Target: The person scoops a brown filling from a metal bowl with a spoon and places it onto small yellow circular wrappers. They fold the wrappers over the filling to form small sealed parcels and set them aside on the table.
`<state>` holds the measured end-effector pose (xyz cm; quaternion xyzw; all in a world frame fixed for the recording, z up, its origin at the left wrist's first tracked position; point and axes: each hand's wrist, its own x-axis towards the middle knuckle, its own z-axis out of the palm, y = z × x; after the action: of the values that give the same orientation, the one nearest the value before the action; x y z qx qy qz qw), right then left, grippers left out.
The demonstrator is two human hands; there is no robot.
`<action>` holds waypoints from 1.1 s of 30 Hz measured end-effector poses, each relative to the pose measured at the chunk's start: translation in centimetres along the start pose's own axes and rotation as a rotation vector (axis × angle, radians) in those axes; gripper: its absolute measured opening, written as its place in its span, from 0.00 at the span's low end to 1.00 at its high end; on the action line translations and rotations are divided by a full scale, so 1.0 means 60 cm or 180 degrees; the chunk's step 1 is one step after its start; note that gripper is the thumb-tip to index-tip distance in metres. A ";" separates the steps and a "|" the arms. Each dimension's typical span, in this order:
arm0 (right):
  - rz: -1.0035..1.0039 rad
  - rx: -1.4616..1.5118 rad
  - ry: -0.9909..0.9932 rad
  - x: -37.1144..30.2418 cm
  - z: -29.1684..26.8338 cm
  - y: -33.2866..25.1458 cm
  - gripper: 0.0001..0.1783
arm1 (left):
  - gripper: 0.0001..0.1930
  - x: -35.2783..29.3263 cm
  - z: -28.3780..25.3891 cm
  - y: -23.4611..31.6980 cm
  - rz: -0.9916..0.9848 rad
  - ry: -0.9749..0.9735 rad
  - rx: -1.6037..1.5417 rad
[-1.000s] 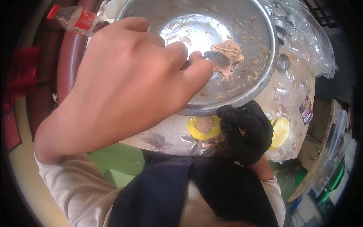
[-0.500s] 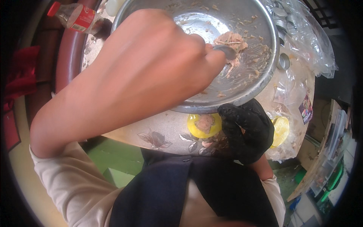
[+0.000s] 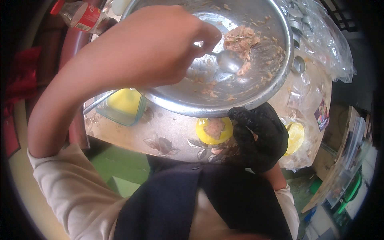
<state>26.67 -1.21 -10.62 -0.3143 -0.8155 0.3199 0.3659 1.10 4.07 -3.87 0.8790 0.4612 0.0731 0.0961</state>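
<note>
My bare left hand (image 3: 172, 48) grips the handle of a metal spoon (image 3: 230, 62) over a large steel bowl (image 3: 188, 110). The spoon's bowl rests beside a lump of pinkish minced filling (image 3: 242, 42), and smears of it coat the inner wall. At the near rim, my right hand (image 3: 260, 138) in a black glove has its fingers curled, thumb and fingers holding the bowl's edge. Just in front of the bowl a yellow round wrapper (image 3: 226, 134) lies on the table with a dab of filling in its middle.
A glass container (image 3: 140, 114) with yellow contents stands left of the bowl. Behind it lies a red-capped bottle (image 3: 86, 17). To the right are metal rings (image 3: 299, 65), clear plastic bags (image 3: 336, 52), yellow rounds (image 3: 295, 138) and a small dark packet (image 3: 322, 115). The flowered table's (image 3: 132, 140) edge runs close to my body.
My left hand has moved left and up with the spoon, baring more of the spoon and the glass container. The spoon has shifted down and left beside the filling. My right hand is nearly still.
</note>
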 end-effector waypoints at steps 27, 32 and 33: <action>-0.0006 -0.0027 -0.0184 -0.002 -0.007 0.001 0.16 | 0.19 -0.009 0.011 -0.016 0.0648 0.0316 0.1764; 0.0015 -0.0053 -0.0185 -0.002 -0.007 -0.001 0.15 | 0.15 0.001 0.014 -0.011 0.0492 0.0083 0.1383; 0.0005 -0.0053 -0.0187 -0.001 -0.007 -0.002 0.15 | 0.14 0.004 0.018 -0.010 0.0218 -0.0033 0.1108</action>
<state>27.04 -1.21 -10.35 -0.3085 -0.8282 0.3225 0.3389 0.98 4.47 -5.04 0.8980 0.4361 -0.0092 -0.0577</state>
